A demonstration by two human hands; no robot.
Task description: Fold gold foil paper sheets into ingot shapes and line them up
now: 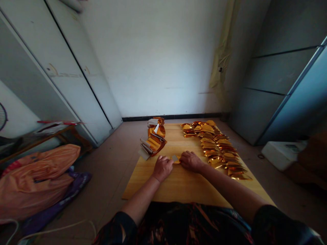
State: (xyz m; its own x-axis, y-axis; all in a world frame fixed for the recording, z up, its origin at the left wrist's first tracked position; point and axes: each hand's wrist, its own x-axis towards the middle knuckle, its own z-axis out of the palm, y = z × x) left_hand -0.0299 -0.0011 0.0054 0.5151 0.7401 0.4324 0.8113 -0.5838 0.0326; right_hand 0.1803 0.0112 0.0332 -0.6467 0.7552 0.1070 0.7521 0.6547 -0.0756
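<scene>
A small piece of gold foil paper (175, 159) with a greyish face lies between my two hands, low over the wooden board. My left hand (162, 168) grips its left end with the fingers closed. At its right end my right hand (190, 161) pinches the paper, fingertips bent down. Beyond my left hand, a loose pile of curved gold foil sheets (154, 141) rests at the board's far left. Rows of folded gold paper pieces (217, 146) overlap along the right side of the board.
The wooden board (163, 190) reaches close to my lap. A white cabinet (74, 68) and orange plastic bags (43, 177) are at the left. To the right stand a grey cabinet or fridge (276, 75) and a white box (279, 154) on the floor. A wall closes the far side.
</scene>
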